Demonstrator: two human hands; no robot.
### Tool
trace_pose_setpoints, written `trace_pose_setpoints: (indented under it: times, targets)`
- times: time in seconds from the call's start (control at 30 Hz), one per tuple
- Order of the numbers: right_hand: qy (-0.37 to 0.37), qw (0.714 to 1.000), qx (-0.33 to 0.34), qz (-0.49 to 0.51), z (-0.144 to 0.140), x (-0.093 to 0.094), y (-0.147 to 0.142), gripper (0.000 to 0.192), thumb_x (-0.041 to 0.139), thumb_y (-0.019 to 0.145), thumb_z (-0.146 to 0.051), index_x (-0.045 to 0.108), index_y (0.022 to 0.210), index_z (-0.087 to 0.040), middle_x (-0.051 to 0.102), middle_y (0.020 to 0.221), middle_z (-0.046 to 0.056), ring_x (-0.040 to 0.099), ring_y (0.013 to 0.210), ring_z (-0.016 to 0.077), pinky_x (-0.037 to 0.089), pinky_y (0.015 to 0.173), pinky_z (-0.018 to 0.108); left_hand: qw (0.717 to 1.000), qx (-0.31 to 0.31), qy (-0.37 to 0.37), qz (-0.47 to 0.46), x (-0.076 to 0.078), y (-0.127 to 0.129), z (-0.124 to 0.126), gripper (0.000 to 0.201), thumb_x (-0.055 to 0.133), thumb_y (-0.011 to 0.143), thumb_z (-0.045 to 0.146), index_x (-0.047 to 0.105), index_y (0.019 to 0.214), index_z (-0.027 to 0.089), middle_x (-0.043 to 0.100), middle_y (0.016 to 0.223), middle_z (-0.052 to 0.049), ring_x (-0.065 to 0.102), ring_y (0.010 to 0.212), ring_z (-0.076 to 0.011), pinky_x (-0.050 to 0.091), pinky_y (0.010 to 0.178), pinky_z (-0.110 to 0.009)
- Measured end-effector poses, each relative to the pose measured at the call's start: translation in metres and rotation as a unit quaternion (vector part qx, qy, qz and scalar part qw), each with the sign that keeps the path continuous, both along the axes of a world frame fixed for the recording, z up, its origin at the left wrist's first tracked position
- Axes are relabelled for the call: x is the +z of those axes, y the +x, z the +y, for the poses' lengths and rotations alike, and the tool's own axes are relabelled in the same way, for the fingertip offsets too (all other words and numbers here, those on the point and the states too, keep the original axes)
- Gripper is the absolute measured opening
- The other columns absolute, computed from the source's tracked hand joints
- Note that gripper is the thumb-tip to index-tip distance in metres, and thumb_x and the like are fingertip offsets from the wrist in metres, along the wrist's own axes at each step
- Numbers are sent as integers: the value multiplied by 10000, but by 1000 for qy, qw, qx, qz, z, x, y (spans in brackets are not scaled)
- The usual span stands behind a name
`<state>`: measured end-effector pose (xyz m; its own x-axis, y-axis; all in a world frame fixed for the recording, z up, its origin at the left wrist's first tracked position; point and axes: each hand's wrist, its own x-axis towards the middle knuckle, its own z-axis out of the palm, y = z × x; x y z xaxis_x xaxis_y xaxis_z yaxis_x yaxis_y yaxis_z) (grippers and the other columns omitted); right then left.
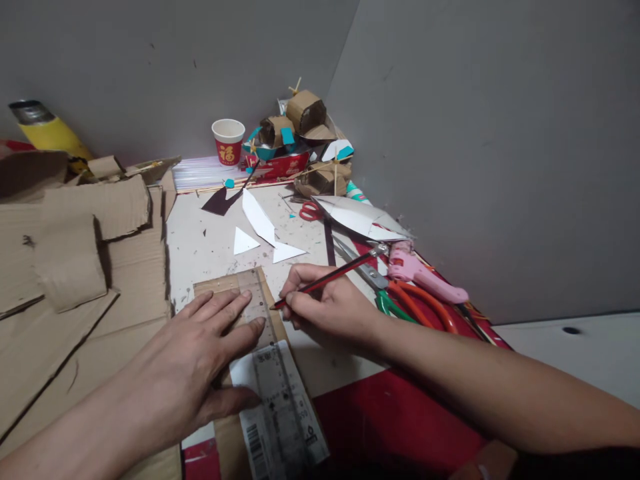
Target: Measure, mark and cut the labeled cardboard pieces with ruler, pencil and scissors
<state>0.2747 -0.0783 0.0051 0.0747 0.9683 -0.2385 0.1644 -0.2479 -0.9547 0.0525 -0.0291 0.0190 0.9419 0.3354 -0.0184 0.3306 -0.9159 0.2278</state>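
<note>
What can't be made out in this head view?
- Cardboard strip: mostly hidden under the left hand and the clear ruler.
- Any line at the pencil tip: too small; right hand covers nearby.
- Ruler markings: blurred.
- Ruler's near end: cut off by bottom edge.

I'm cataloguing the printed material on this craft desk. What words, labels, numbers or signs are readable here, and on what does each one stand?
"福": gold character on the red band of the paper cup.
Barcode with digits on the white label lying under the clear ruler: too small to read.
Ruler scale marks and numbers: blurred, unreadable.
White print on the red box under the cardboard models: too small to read.
Nothing readable on the pencil or the pink glue gun.
</note>
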Motion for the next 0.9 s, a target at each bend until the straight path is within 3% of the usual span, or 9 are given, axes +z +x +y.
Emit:
trace_pose_setpoints:
  times: [0.47,0.73,0.9]
  targets:
    - [41,997,25,-64,-1,-6,0,29,506,689,-209,519,664,-212,566,578,-12,504,512,131,345,468,241,1000,7,-10,4,0,0,-1,600,701,802,515,566,1328,260,431,1526,-178,417,1387,-367,406,1059,-573]
    - [130,975,48,-174,-4,-3,2,83,492,718,-203,515,637,-204,523,579,-15,446,548,123,349,514,251,1000,0,-2,7,1,-1,0,612,678,815,535,553,1347,260,445,1518,-175,415,1384,-386,414,1051,-586]
    - [144,970,56,-190,-6,-4,1,89,485,732,-210,539,663,-196,555,600,-2,461,564,131,368,532,260,1000,2,-8,11,2,1,0,584,669,820,545,576,1315,250,443,1522,-163,429,1379,-363,406,1068,-570]
